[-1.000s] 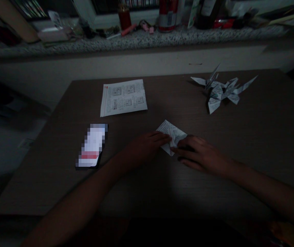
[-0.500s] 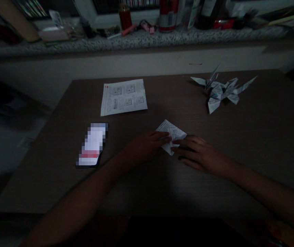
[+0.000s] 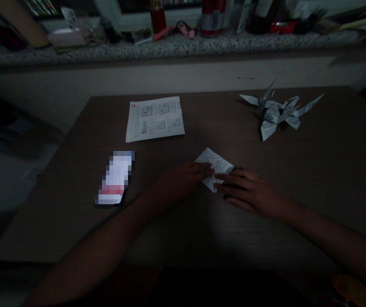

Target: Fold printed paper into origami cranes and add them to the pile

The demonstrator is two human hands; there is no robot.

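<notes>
A small folded piece of printed paper (image 3: 214, 164) lies on the dark wooden table (image 3: 183, 230) in the middle. My left hand (image 3: 183, 181) rests on its left edge, fingers stretched flat and pressing the paper down. My right hand (image 3: 250, 192) lies on its right lower edge, fingers extended flat along a fold. Both hands cover the near part of the paper.
A printed instruction sheet (image 3: 155, 119) lies at the far left of the table, a phone (image 3: 115, 178) with a lit screen to the left. Several folded paper cranes (image 3: 277, 111) sit at the far right. A cluttered stone ledge (image 3: 176, 44) runs behind.
My right fingers have slid slightly along the fold on the paper. The view has shifted a little; everything else stays where it was.
</notes>
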